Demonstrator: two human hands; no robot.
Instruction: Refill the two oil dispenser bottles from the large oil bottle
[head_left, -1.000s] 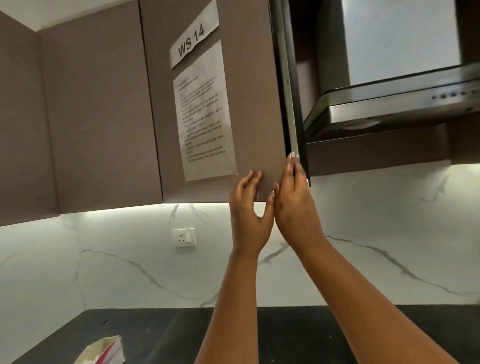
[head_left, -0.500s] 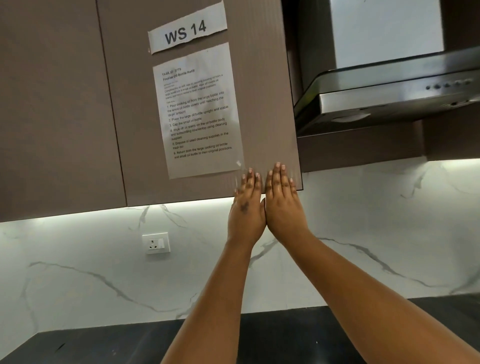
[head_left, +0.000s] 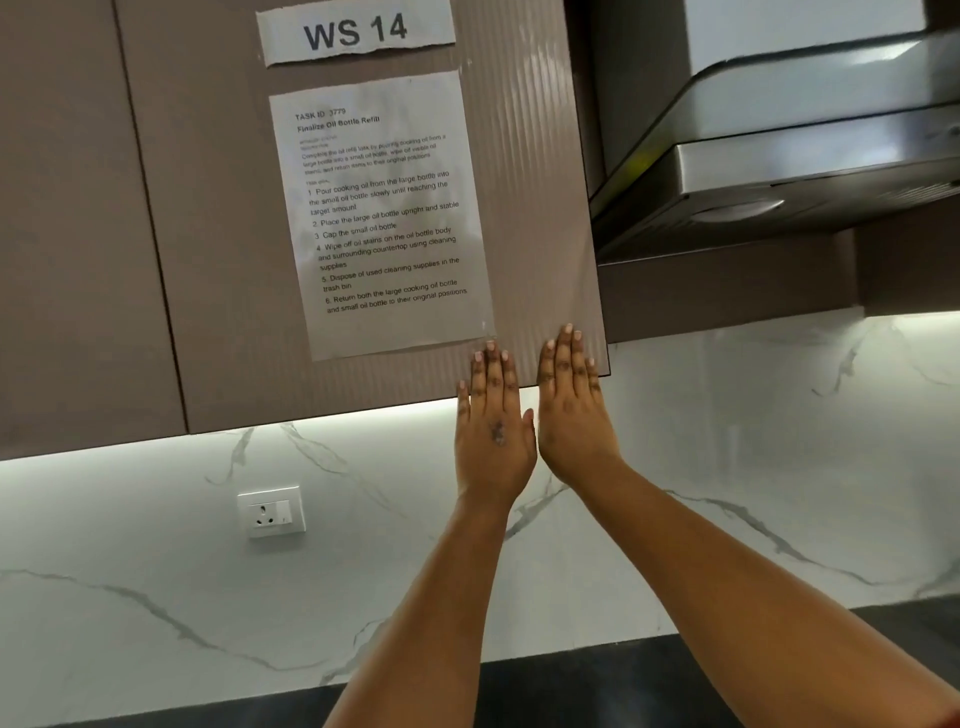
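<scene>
Both hands flat now: your left hand (head_left: 493, 421) and right hand (head_left: 569, 410) press straight-fingered, gripping nothing, on the cabinet door (head_left: 519, 208) at its lower corner, likely to seat it shut. Below that door, no oil bottles in view; where they stand, you can't tell.

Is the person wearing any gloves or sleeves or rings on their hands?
No. Both arms are bare as far as the picture shows, with no sleeves, gloves, watch or bracelets. The left hand has a small dark mark on its back, and no rings show on it or on the right hand. The fingernails on both hands are short and pale.
</scene>
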